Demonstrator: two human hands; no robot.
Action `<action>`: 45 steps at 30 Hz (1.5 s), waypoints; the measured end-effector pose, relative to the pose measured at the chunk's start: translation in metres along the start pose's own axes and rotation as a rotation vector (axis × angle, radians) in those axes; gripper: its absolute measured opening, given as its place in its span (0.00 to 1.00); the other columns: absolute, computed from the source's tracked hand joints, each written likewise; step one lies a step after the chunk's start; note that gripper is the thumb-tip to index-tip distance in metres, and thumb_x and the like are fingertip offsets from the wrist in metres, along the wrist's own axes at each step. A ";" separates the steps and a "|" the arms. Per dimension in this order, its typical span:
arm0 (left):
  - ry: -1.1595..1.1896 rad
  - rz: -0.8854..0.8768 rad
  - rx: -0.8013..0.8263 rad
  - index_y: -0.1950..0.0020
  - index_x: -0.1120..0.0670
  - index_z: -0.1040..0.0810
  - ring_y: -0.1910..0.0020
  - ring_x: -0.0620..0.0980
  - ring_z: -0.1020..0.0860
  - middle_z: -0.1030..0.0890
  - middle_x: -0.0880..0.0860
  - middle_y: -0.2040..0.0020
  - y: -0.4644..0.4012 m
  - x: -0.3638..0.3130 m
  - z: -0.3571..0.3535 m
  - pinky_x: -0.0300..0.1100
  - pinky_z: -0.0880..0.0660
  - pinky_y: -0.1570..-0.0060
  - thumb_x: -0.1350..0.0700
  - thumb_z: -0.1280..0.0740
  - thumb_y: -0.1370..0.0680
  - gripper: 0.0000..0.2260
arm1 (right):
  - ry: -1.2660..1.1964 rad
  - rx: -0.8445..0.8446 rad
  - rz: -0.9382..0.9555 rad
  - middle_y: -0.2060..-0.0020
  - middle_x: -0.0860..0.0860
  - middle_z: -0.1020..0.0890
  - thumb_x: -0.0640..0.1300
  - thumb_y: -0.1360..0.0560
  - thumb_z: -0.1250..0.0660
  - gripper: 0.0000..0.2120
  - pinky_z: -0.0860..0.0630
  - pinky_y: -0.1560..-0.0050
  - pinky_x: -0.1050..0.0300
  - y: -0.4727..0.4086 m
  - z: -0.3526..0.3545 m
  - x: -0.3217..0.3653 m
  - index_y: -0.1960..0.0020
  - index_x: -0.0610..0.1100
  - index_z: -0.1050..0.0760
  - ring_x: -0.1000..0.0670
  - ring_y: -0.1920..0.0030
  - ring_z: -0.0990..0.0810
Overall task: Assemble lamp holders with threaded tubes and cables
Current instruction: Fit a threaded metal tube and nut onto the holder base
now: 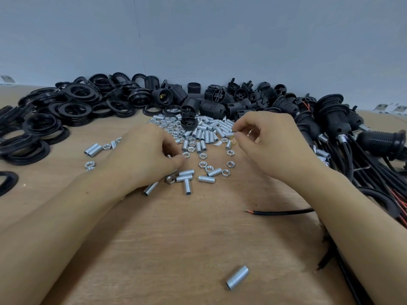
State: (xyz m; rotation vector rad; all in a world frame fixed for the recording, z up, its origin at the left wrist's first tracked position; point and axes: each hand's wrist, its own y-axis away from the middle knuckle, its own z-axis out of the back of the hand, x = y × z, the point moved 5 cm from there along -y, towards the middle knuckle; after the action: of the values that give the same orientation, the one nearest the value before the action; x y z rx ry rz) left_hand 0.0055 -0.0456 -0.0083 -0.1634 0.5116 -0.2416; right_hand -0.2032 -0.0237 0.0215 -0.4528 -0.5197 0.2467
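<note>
A heap of silver threaded tubes (204, 134) and hex nuts (203, 165) lies spread over the middle of the wooden table (176, 238). My left hand (145, 155) rests among them, fingers curled, pinching a small silver part near a nut (186, 154). My right hand (264, 139) is raised over the heap's right side and pinches a threaded tube (230, 134) between thumb and forefinger. Black lamp holder bodies (211, 104) lie piled behind the tubes. A loose black cable (284, 212) with a bared red end lies under my right forearm.
Black threaded rings (55, 113) cover the table's back left. Assembled holders with cables (343, 133) are stacked along the right. One lone threaded tube (237, 278) lies near the front. A grey wall (198, 40) closes off the back.
</note>
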 end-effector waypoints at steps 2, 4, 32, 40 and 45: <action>0.017 -0.006 -0.058 0.63 0.47 0.16 0.67 0.29 0.25 0.22 0.41 0.74 0.001 -0.001 0.000 0.27 0.35 0.73 0.53 0.25 0.28 0.04 | -0.008 -0.015 0.010 0.63 0.60 0.22 0.40 0.24 0.33 0.05 0.26 0.52 0.56 0.000 0.001 0.001 0.52 0.47 0.19 0.56 0.60 0.24; 0.116 -0.020 -0.163 0.63 0.46 0.16 0.67 0.29 0.25 0.22 0.41 0.72 0.001 -0.003 0.002 0.24 0.32 0.70 0.54 0.25 0.28 0.04 | -0.032 -0.042 0.005 0.64 0.60 0.22 0.40 0.25 0.33 0.06 0.26 0.54 0.60 0.000 0.003 0.001 0.52 0.47 0.19 0.57 0.62 0.24; 1.274 0.007 0.056 0.54 0.58 0.13 0.57 0.49 0.16 0.14 0.58 0.56 0.003 -0.020 -0.008 0.41 0.19 0.51 0.60 0.26 0.33 0.09 | -0.334 -0.166 0.244 0.58 0.56 0.17 0.36 0.27 0.27 0.06 0.23 0.50 0.60 0.013 0.003 0.030 0.52 0.44 0.17 0.56 0.55 0.19; 1.096 -0.098 -0.070 0.52 0.54 0.14 0.50 0.55 0.15 0.13 0.55 0.53 0.008 -0.024 0.000 0.46 0.19 0.47 0.60 0.25 0.32 0.10 | -0.380 -0.117 0.185 0.60 0.56 0.16 0.37 0.28 0.26 0.07 0.22 0.53 0.61 0.011 0.004 0.027 0.53 0.48 0.17 0.57 0.58 0.19; 1.168 -0.081 -0.050 0.54 0.54 0.13 0.54 0.56 0.15 0.14 0.58 0.55 0.008 -0.024 0.001 0.48 0.19 0.49 0.57 0.24 0.33 0.09 | -0.398 -0.109 0.208 0.59 0.53 0.17 0.35 0.28 0.27 0.06 0.22 0.53 0.58 0.011 0.002 0.029 0.53 0.43 0.18 0.54 0.57 0.19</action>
State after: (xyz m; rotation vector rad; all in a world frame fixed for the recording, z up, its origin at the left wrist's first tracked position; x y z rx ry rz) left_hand -0.0123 -0.0311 0.0020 -0.0764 1.6740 -0.3957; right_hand -0.1815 -0.0040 0.0304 -0.5681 -0.8797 0.5160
